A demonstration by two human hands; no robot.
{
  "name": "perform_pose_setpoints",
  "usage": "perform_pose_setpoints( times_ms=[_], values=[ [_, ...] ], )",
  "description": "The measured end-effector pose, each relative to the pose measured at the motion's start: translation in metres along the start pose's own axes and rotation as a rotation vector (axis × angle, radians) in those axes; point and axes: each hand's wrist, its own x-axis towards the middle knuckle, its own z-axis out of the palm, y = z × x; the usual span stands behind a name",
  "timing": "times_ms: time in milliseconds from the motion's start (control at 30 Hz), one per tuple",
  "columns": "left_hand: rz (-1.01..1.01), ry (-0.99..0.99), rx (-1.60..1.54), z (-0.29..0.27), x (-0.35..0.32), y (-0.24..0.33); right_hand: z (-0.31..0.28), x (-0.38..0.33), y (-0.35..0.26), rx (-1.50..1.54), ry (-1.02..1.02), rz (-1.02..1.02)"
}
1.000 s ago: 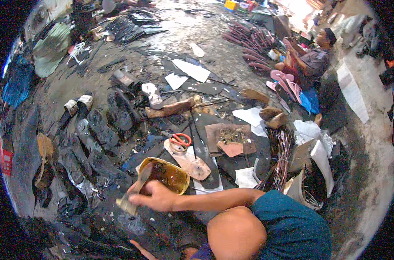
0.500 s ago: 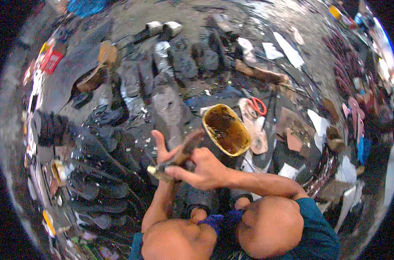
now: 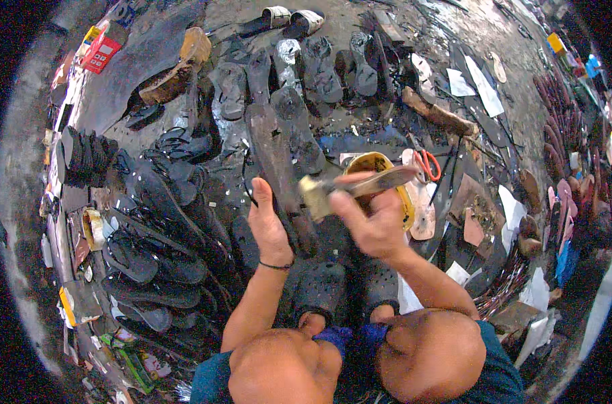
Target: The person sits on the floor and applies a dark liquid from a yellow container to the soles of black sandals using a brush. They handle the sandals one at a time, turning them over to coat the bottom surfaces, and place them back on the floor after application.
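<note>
My right hand (image 3: 380, 225) is closed round the handle of a flat brush (image 3: 314, 199) with a yellowish, blurred head pointing left. Its dark handle crosses above a yellow-rimmed tub (image 3: 408, 205) smeared with brown stuff inside. My left hand (image 3: 271, 232) stands a little left of the brush head, its thumb raised. The other fingers of that hand are hidden, and a thin black strap shows beside the thumb. Beyond both hands lies a long grey-brown board (image 3: 269, 138). Red-handled scissors (image 3: 427, 165) rest just right of the tub.
Black sandals (image 3: 178, 182) crowd the left side, and several dark soles (image 3: 323, 77) stand in a row at the back. Right of the tub are a brown board (image 3: 484, 202), white scraps (image 3: 484, 84) and a wooden piece (image 3: 440, 111). My knees are close below.
My right hand has moved right and away from the left hand, carrying the brush over the tub. My left hand is now uncovered. The whole view has shifted slightly.
</note>
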Motion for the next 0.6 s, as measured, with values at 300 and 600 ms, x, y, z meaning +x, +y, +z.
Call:
perform_pose_setpoints(
  times_ms=[300, 600],
  values=[
    [-0.158, -0.008, 0.132, -0.011, 0.014, -0.035, 0.018, -0.013, 0.041, 0.025, -0.084, 0.125],
    [-0.406, -0.199, -0.19, 0.073, 0.109, -0.05, -0.065, -0.007, 0.02, -0.027, 0.099, 0.363]
  ],
)
